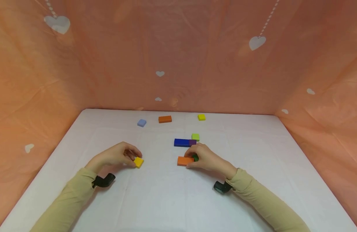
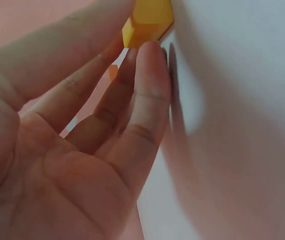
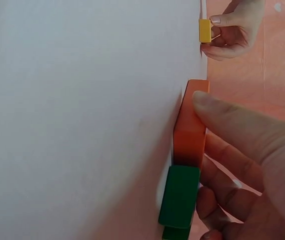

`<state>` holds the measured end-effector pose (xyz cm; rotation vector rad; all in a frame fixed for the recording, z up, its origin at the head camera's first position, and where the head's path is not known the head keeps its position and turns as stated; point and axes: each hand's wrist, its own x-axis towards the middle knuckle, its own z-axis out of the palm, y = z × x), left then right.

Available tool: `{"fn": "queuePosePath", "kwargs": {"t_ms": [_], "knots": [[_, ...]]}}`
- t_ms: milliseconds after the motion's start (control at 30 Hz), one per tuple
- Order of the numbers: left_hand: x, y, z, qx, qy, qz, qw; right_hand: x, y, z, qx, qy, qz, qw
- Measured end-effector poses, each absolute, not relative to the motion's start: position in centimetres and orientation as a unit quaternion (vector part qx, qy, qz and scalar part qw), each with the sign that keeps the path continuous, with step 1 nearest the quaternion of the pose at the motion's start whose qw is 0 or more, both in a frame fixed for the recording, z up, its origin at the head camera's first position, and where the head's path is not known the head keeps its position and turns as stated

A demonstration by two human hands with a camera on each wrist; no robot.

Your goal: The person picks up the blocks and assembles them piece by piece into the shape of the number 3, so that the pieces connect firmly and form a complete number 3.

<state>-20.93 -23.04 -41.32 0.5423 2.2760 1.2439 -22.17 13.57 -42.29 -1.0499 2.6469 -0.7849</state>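
Observation:
My left hand (image 1: 115, 155) pinches a yellow square block (image 1: 139, 162) between thumb and fingers, left of the table's middle. In the left wrist view the yellow block (image 2: 150, 15) shows at the fingertips, close over the white surface. To the right, my right hand (image 1: 206, 158) grips an orange rectangular block (image 1: 183, 161), its thumb on the near long side. A green block (image 3: 180, 196) stands against the orange block's end on the palm side; in the head view the right hand partly covers it.
Just behind the right hand lie a dark blue bar (image 1: 181, 142), a purple block (image 1: 193, 142) at its end and a lime green block (image 1: 195, 137). Along the far edge are a light blue block (image 1: 142, 122), a brownish-orange block (image 1: 165, 119) and another yellow block (image 1: 201, 117).

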Motion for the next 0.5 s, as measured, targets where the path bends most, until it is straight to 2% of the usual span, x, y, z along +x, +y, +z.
{"fn": "queuePosePath", "kwargs": {"t_ms": [500], "knots": [[-21.6, -20.8, -41.9, 0.227, 0.854, 0.421, 0.202, -22.1, 13.6, -42.4, -0.359, 0.889, -0.269, 0.089]]}}
